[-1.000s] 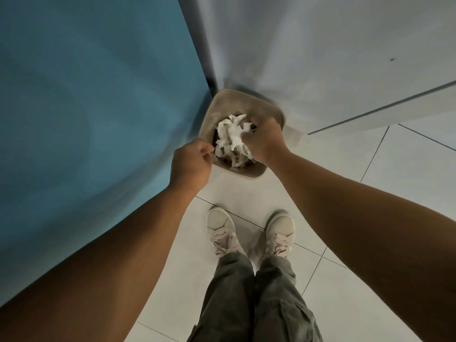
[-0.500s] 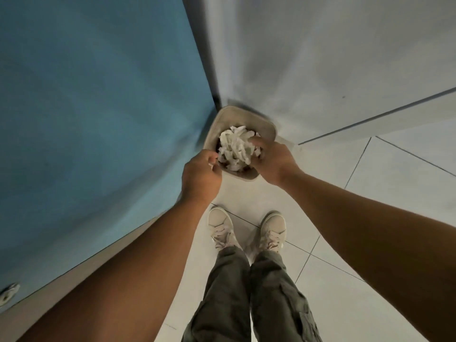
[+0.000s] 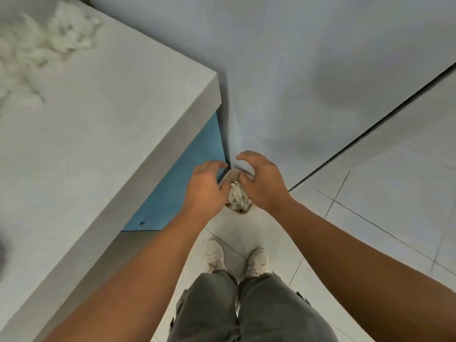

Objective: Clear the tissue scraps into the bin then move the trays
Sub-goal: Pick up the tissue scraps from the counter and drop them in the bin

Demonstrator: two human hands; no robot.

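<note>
Pale grey table (image 3: 111,114), top slab thick, blue side panel (image 3: 187,183) under its near corner; a loose heap of white tissue scraps (image 3: 61,28) lies on the top at the far left, blurred, and a dark shape shows at the left edge, too cut off to tell. Light tiled floor (image 3: 394,193) with thin dark grout lines; a beige bin (image 3: 232,175) stands on it in the corner where table meets wall. Two pale shoes (image 3: 214,255) stand side by side on the tiles, near the bin.

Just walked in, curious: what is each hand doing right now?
Left hand: open, holding nothing.
Right hand: open, holding nothing.
</note>
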